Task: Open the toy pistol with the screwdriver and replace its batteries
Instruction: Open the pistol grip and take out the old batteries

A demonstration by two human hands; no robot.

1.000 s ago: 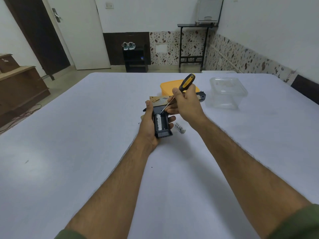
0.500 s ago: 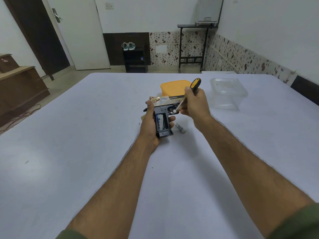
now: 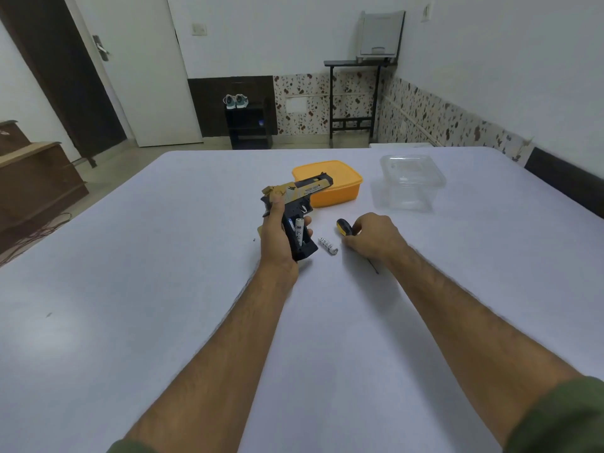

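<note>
head view: left hand grips blocky plastic pistol.

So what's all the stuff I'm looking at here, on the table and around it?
pistol: 1, black and gold, held above table, grip compartment open
battery in grip: 1, white, tilted out of the compartment
loose battery: 1, white, on table between the hands
screwdriver: 1, yellow-black handle, on table under right hand
orange box: 1, behind pistol
clear box: 1, far right of table
table: 1, white
shoes: 1 pair, on dark stand by wall
left hand: grips pistol
right hand: curled on screwdriver
</note>
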